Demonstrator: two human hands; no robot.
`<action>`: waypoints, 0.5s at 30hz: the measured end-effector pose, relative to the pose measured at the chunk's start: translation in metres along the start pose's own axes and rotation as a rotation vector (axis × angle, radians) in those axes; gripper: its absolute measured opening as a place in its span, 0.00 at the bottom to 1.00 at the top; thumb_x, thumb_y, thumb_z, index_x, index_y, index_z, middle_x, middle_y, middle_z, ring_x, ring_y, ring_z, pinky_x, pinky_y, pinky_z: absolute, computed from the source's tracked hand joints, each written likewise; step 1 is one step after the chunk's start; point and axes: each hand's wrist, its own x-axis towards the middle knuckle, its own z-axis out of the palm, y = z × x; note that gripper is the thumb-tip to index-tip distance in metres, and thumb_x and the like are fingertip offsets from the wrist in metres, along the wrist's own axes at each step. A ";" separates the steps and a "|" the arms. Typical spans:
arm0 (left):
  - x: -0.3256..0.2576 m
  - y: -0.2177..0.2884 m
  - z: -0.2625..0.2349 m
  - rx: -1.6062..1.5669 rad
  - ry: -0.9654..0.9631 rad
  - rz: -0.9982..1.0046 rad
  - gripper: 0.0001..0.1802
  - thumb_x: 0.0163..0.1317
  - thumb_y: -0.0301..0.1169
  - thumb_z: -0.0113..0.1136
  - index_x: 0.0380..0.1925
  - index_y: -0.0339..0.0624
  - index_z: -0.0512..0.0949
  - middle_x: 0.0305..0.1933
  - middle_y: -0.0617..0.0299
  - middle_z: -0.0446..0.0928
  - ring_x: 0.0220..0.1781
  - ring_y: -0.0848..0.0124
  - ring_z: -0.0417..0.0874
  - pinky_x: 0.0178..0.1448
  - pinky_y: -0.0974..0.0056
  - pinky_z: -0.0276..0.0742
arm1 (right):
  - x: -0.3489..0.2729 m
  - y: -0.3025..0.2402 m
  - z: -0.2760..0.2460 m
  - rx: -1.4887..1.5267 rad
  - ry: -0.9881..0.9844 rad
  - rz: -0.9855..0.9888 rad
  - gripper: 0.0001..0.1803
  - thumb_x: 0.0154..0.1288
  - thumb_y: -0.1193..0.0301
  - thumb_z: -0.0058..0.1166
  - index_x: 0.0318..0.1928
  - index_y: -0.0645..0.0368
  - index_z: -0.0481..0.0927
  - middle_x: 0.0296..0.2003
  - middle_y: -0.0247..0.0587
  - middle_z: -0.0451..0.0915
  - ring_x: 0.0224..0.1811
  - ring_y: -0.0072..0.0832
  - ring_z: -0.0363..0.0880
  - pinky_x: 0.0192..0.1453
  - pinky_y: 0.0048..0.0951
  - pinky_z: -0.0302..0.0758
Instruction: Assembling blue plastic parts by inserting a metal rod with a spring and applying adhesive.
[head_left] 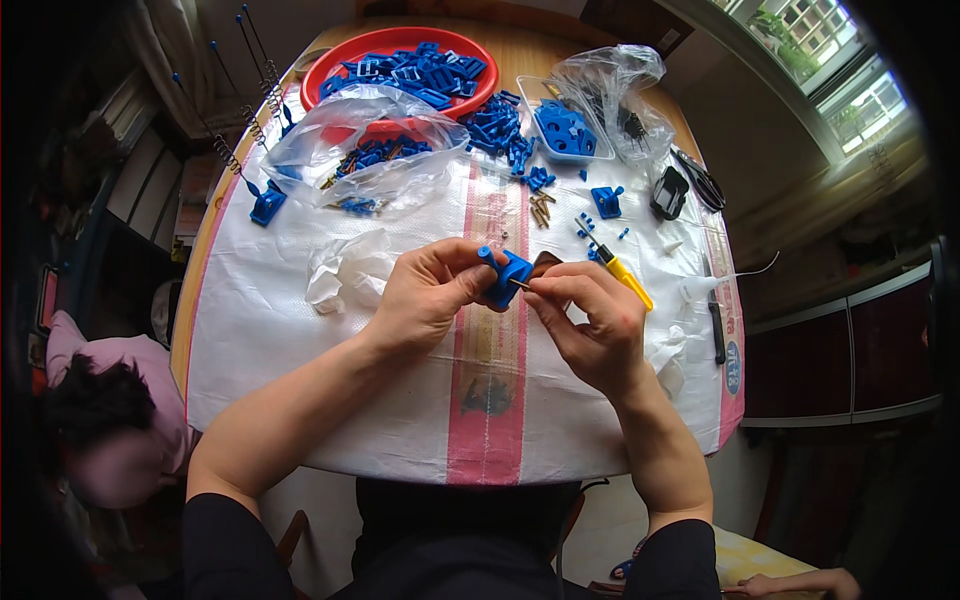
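Over the middle of the white woven sheet [400, 430], my left hand [425, 295] pinches a blue plastic part [510, 274] with a rounded knob. A thin brass-coloured pin [519, 284] meets the part's right side, and the thumb and fingers of my right hand [600, 325] close on its outer end. How deep the pin sits in the part is hidden. Just beyond my right hand lies a yellow-handled screwdriver [628, 283], partly behind the fingers. A small brown shape shows beside my right fingertips; I cannot make out what it is.
A red basin [310, 78] of blue parts stands at the back, behind an open plastic bag [290, 150]. Brass pins [540, 210], a clear tub [590, 155] and a black-handled knife [717, 330] lie farther right. A person in pink [150, 370] is at the left.
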 end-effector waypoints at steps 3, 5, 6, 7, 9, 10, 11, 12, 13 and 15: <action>0.000 0.000 -0.002 0.036 -0.046 0.045 0.10 0.69 0.25 0.56 0.47 0.35 0.79 0.44 0.57 0.83 0.43 0.71 0.84 0.49 0.65 0.83 | 0.000 -0.002 -0.001 -0.055 -0.008 -0.035 0.09 0.54 0.81 0.67 0.36 0.63 0.82 0.32 0.42 0.82 0.28 0.28 0.81 0.31 0.26 0.76; 0.001 0.001 0.001 0.065 -0.048 0.074 0.09 0.69 0.24 0.56 0.47 0.35 0.79 0.44 0.57 0.83 0.43 0.71 0.84 0.49 0.65 0.83 | -0.001 -0.003 0.001 -0.063 0.011 -0.040 0.09 0.53 0.80 0.66 0.35 0.63 0.80 0.30 0.44 0.81 0.27 0.36 0.81 0.30 0.32 0.76; 0.001 0.002 0.002 0.081 -0.048 0.090 0.09 0.69 0.24 0.55 0.47 0.34 0.79 0.44 0.57 0.83 0.43 0.71 0.84 0.49 0.66 0.83 | -0.001 -0.004 0.001 -0.071 0.014 -0.040 0.09 0.53 0.80 0.66 0.35 0.63 0.80 0.30 0.44 0.81 0.27 0.36 0.81 0.30 0.32 0.76; 0.000 0.002 0.003 0.105 -0.059 0.109 0.09 0.69 0.23 0.56 0.47 0.35 0.79 0.44 0.57 0.83 0.43 0.72 0.84 0.49 0.66 0.83 | -0.002 -0.006 0.002 -0.079 0.016 -0.041 0.09 0.53 0.80 0.66 0.35 0.63 0.80 0.30 0.44 0.81 0.27 0.37 0.81 0.30 0.33 0.76; -0.001 0.002 0.004 0.155 -0.079 0.146 0.09 0.68 0.23 0.56 0.46 0.35 0.79 0.44 0.58 0.83 0.44 0.72 0.84 0.50 0.66 0.83 | -0.002 -0.008 0.003 -0.090 0.027 -0.045 0.09 0.53 0.80 0.66 0.35 0.64 0.80 0.30 0.44 0.81 0.28 0.37 0.81 0.30 0.33 0.76; -0.001 0.002 0.004 0.162 -0.066 0.149 0.08 0.68 0.23 0.56 0.46 0.35 0.79 0.44 0.58 0.83 0.44 0.72 0.84 0.50 0.66 0.82 | -0.002 -0.008 0.003 -0.092 0.036 -0.050 0.09 0.53 0.80 0.66 0.35 0.64 0.80 0.30 0.44 0.81 0.28 0.37 0.81 0.31 0.33 0.77; -0.002 0.003 0.004 0.169 -0.052 0.152 0.08 0.68 0.23 0.56 0.46 0.35 0.79 0.43 0.58 0.83 0.44 0.72 0.84 0.50 0.66 0.82 | -0.002 -0.008 0.003 -0.094 0.044 -0.054 0.09 0.53 0.80 0.66 0.35 0.64 0.80 0.30 0.44 0.81 0.28 0.37 0.81 0.31 0.33 0.77; -0.002 0.003 0.004 0.175 -0.040 0.156 0.08 0.68 0.23 0.56 0.45 0.35 0.79 0.43 0.58 0.83 0.44 0.73 0.83 0.51 0.66 0.82 | -0.002 -0.007 0.004 -0.088 0.043 -0.071 0.09 0.53 0.81 0.66 0.35 0.64 0.80 0.31 0.44 0.81 0.29 0.37 0.81 0.31 0.33 0.77; -0.002 0.002 0.004 0.178 -0.035 0.172 0.08 0.68 0.22 0.56 0.45 0.35 0.79 0.44 0.58 0.82 0.45 0.73 0.83 0.51 0.66 0.82 | -0.003 -0.005 0.006 -0.083 0.042 -0.087 0.09 0.52 0.81 0.66 0.35 0.64 0.80 0.31 0.44 0.81 0.29 0.37 0.81 0.31 0.33 0.77; -0.003 0.002 0.003 0.186 -0.024 0.203 0.08 0.68 0.22 0.56 0.44 0.35 0.80 0.45 0.58 0.81 0.46 0.72 0.83 0.51 0.67 0.82 | -0.003 -0.005 0.007 -0.076 0.051 -0.101 0.10 0.52 0.81 0.66 0.35 0.64 0.80 0.31 0.44 0.81 0.30 0.37 0.82 0.32 0.33 0.77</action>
